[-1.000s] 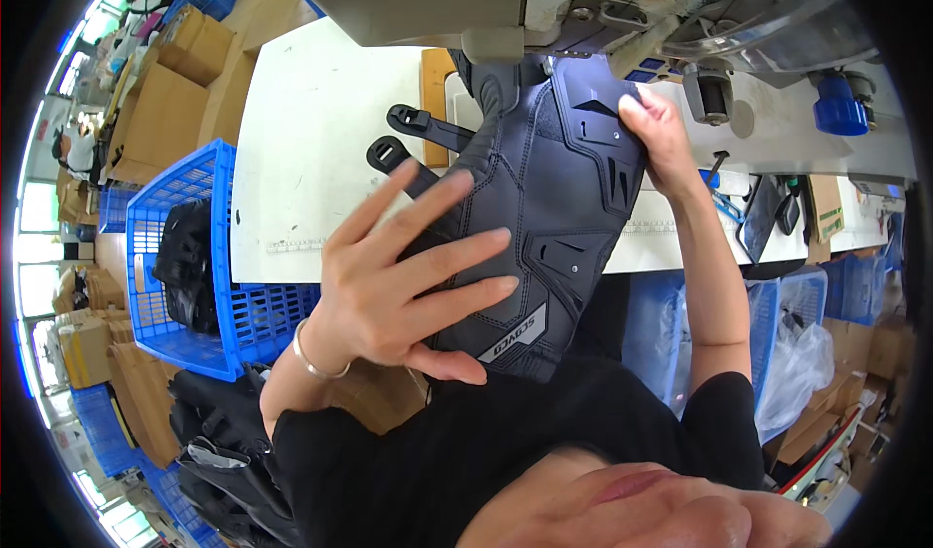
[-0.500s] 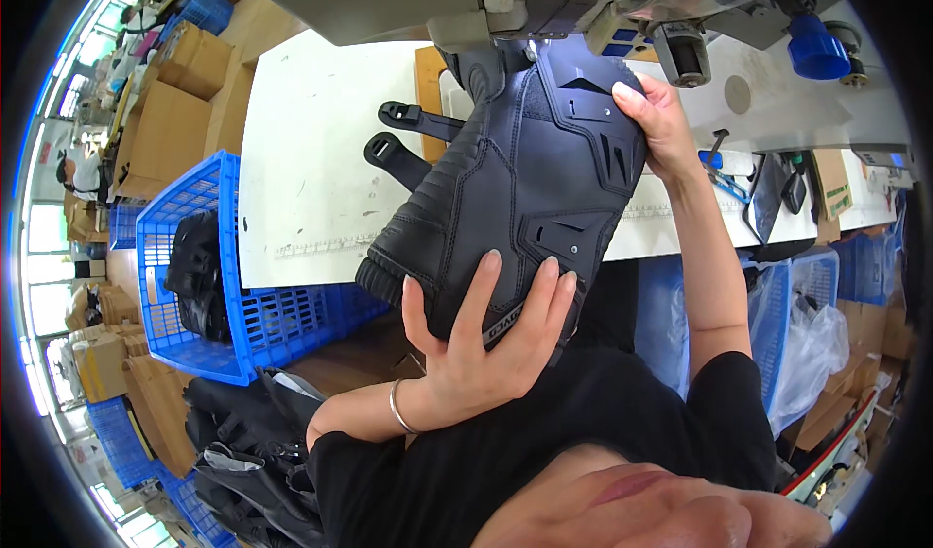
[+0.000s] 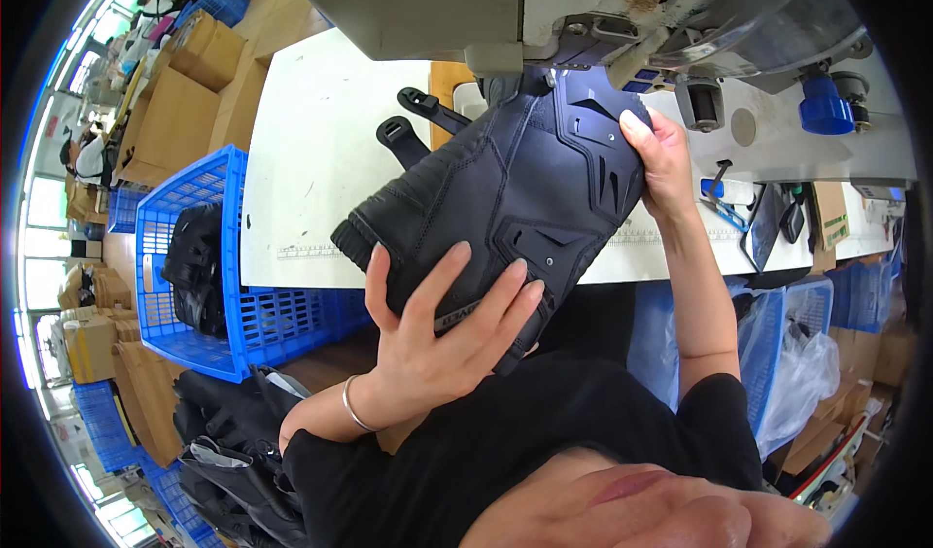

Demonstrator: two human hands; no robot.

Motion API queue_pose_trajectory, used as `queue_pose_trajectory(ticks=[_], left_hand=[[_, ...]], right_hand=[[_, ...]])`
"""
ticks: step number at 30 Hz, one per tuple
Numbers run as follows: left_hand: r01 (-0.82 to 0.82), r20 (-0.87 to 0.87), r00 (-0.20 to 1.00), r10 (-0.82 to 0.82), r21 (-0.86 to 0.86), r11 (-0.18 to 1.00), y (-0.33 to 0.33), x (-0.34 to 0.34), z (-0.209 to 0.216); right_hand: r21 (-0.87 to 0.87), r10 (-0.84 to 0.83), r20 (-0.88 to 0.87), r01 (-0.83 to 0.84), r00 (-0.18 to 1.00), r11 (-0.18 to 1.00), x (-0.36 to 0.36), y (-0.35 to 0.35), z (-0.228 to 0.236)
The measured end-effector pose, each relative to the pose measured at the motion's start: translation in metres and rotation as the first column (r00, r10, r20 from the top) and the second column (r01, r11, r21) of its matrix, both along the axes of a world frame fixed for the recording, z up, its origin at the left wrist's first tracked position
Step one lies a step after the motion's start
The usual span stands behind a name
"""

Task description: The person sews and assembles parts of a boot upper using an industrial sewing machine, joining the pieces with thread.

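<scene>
White worktable (image 3: 301, 150) underneath, with its front edge crossed slantwise by a black boot (image 3: 496, 193), near end jutting past that edge toward a black shirt (image 3: 505, 422), with little room left between. Over this near end, left hand (image 3: 428, 339) with fingers spread and tips laid on the upper face; impossible to tell whether closed around the rim, with the underside hidden. Silver bracelet (image 3: 355, 407) at the left wrist. Farther up, along the boot's right edge, right hand (image 3: 666, 159) gripping firmly, thumb on top, other fingers folded underneath. On the opposite side, two buckle straps (image 3: 400, 140) poking out over bare tabletop, with a broad open stretch from there to the table's left edge. Far end of the boot under a grey machine head (image 3: 418, 9), leaving tight clearance above. To the right of the right wrist, a blue-handled tool (image 3: 724, 213) on the tabletop. Just beside the left table edge, a blue basket (image 3: 236, 242) with black items (image 3: 194, 271) inside, and nearby a heap of black pieces (image 3: 228, 441). Under the front edge at right, clear plastic (image 3: 802, 388) by blue crates (image 3: 773, 329). Well beyond, cardboard boxes (image 3: 170, 125) and bright windows (image 3: 47, 203).
</scene>
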State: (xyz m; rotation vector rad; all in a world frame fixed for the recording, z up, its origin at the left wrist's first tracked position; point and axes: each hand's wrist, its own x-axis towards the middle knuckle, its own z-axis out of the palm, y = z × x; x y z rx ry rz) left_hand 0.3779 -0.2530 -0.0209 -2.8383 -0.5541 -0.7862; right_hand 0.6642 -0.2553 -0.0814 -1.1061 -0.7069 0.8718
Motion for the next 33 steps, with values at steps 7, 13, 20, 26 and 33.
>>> queue_pose_trajectory(ticks=[7,13,20,26,33], left_hand=[[0.013,0.0,1.0,-0.013,-0.061,0.998,0.003,0.008,0.014],[0.029,-0.042,0.999,-0.03,-0.037,0.999,0.011,0.013,0.02],[0.06,-0.04,0.997,-0.065,-0.099,0.993,0.02,0.014,0.03],[0.09,-0.049,0.994,-0.098,-0.142,0.986,0.037,0.017,0.041],[0.106,-0.073,0.991,-0.114,-0.1,0.989,0.05,0.014,0.051]], right_hand=[[-0.008,0.021,-0.028,-0.021,0.999,1.0,0.006,0.005,0.004],[0.02,0.059,-0.023,-0.059,0.998,0.998,0.021,0.012,-0.003],[0.016,0.002,-0.06,-0.001,0.998,1.0,0.009,0.012,0.007],[0.008,0.006,-0.053,-0.006,0.999,1.0,0.018,0.019,0.003],[-0.007,0.01,-0.06,-0.01,0.998,1.0,0.018,0.021,0.003]])
